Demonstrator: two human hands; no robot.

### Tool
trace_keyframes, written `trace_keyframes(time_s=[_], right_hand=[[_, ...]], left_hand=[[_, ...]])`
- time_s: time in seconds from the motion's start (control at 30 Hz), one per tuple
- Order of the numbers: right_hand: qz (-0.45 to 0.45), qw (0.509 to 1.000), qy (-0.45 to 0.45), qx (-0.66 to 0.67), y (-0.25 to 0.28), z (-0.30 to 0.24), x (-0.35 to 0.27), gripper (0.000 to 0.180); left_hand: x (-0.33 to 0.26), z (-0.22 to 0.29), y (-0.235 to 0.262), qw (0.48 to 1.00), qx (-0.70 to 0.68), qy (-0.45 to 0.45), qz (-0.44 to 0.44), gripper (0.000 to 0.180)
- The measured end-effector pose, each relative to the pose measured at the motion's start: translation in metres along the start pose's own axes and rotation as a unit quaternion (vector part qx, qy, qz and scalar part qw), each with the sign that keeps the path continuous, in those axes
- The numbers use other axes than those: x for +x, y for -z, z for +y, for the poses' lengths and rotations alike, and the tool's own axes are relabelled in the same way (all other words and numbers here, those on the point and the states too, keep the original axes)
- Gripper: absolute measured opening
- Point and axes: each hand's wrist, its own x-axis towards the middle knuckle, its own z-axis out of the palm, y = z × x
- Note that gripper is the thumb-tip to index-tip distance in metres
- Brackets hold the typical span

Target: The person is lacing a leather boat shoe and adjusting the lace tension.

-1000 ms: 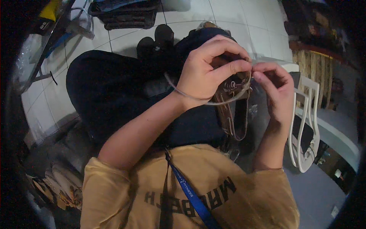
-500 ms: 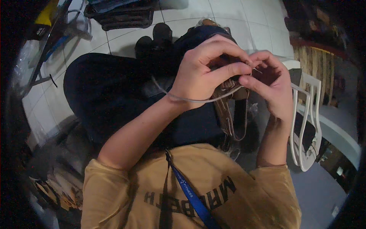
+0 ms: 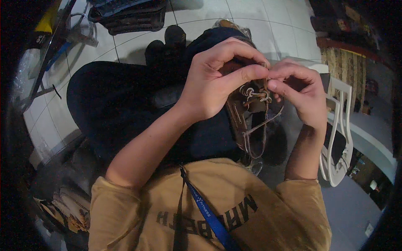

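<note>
My left hand is closed, thumb and forefinger pinched on a thin cord. Fingertip to fingertip with it, my right hand also pinches the cord; the exact spot is hidden between the fingers. Below both hands, a brown leather piece with eyelets and laces lies by my right thigh; it looks like a shoe, though my hands cover part of it. Pale lace loops show on its top. The cord hangs down in a loop beside it.
A white chair frame stands close to my right forearm. Dark crates sit on the tiled floor at the far left. A metal stand is at the left, and brown gloves or leather scraps lie at the lower left.
The cord that curved across my left wrist has gone from there and now hangs by the brown leather piece. The lace loops are more exposed. My right hand has shifted slightly right.
</note>
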Motion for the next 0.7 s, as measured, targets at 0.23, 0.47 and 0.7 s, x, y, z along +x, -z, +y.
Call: trace_keyframes(time_s=[0.23, 0.47, 0.7], right_hand=[[-0.026, 0.999, 0.002, -0.029, -0.002, -0.001, -0.003, 0.013], [0.013, 0.998, -0.054, -0.037, -0.003, -0.005, -0.007, 0.021], [0.068, 0.993, -0.077, -0.052, 0.001, -0.026, -0.013, 0.026]], left_hand=[[-0.002, 0.007, -0.002, 0.999, 0.000, 0.043, 0.004, 0.016], [-0.002, 0.002, -0.004, 0.999, 0.027, 0.027, 0.002, 0.017], [-0.004, 0.000, -0.011, 0.998, 0.048, 0.025, 0.024, 0.016]])
